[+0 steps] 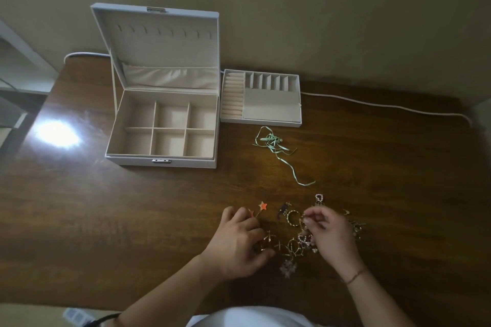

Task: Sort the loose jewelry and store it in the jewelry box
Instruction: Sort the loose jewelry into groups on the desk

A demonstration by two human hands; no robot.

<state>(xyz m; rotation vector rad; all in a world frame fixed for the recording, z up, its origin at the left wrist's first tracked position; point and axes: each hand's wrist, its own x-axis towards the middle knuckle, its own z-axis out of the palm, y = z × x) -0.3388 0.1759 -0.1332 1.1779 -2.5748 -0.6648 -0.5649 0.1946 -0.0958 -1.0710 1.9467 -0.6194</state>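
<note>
A small gold piece is pinched by the right hand above the loose jewelry. Curled left hand fingers are pressed onto gold pieces; the jewelry box is seen open, well apart.

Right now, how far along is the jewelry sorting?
Barely begun. Done: the jewelry box stands open, compartments bare, with its tray lifted out beside it. In hand: the left hand and right hand pick through the jewelry pile, the right pinching a small piece. Left: storing everything, since nothing is in the box yet.
</note>
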